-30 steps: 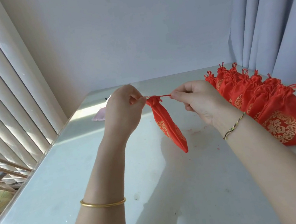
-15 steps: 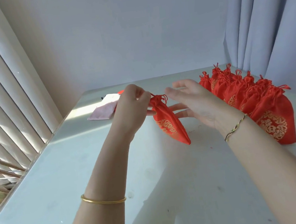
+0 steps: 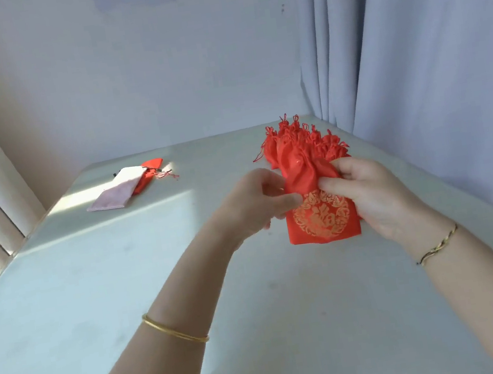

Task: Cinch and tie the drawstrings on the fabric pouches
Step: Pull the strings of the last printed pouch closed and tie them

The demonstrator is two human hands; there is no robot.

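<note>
Head view: we hold a red pouch at the near end of the tied row.
Left hand and right hand each close their grip on its gathered neck. A careless nudge could topple the row. Half a second earlier a pouch hung from the left alone, with the right hand open.

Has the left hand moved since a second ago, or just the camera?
Yes. The left hand has gone right, away from the pink pouch and across to the row of red pouches, where it pinches the front pouch.
</note>
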